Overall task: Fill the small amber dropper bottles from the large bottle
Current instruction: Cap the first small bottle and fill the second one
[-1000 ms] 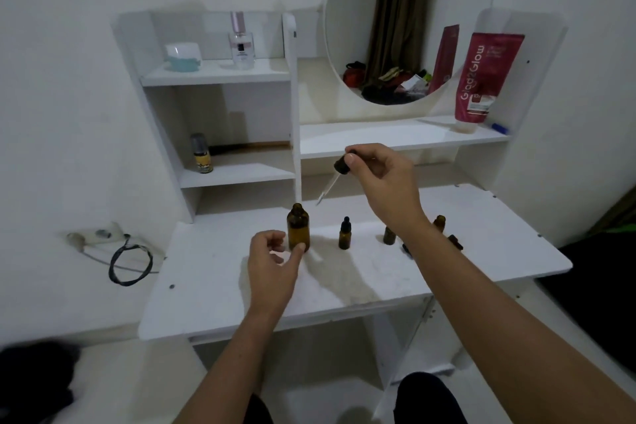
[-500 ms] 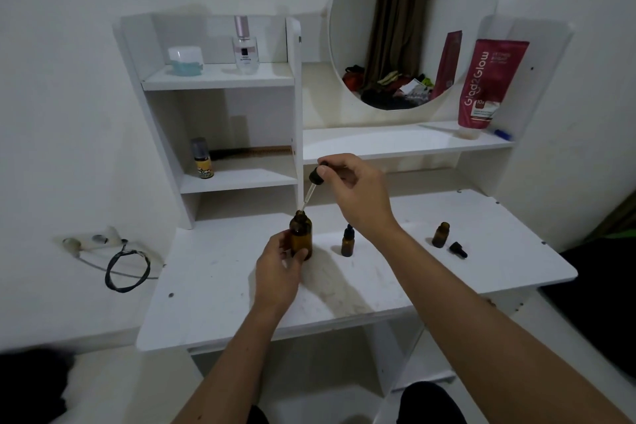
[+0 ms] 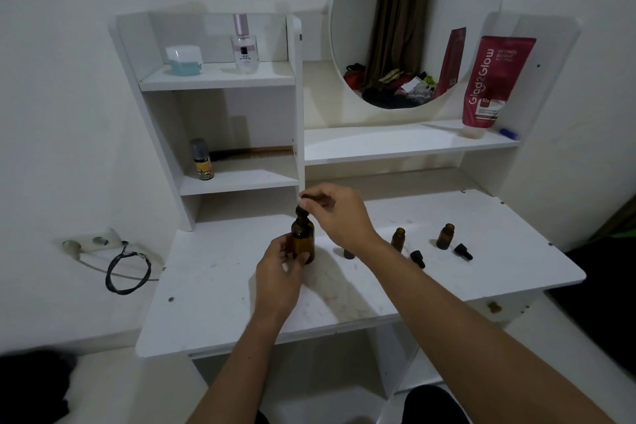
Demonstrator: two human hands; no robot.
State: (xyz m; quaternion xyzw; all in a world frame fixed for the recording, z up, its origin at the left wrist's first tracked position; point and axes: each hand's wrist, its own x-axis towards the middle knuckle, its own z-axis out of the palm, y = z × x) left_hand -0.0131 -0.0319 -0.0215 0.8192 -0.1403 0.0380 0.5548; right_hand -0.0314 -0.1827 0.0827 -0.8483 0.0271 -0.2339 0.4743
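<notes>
The large amber bottle (image 3: 303, 242) stands upright near the middle of the white desk (image 3: 213, 299). My left hand (image 3: 279, 277) grips its body from the front. My right hand (image 3: 335, 213) pinches the black dropper cap (image 3: 303, 206), which sits in the bottle's neck, its glass tube hidden inside. Two small amber bottles (image 3: 398, 238) (image 3: 445, 235) stand uncapped to the right, each with a black dropper cap (image 3: 417, 258) (image 3: 463, 251) lying beside it. A third small bottle (image 3: 348, 253) is mostly hidden behind my right wrist.
Shelves at the back hold a jar (image 3: 184, 60), a perfume bottle (image 3: 244, 45), a small yellow-labelled bottle (image 3: 202, 164) and a red tube (image 3: 490, 83). A round mirror (image 3: 416, 21) hangs above. A black cable (image 3: 127, 272) lies left of the desk.
My right hand lowered the dropper from the air into the large bottle's neck. My left hand closed around the bottle's body.
</notes>
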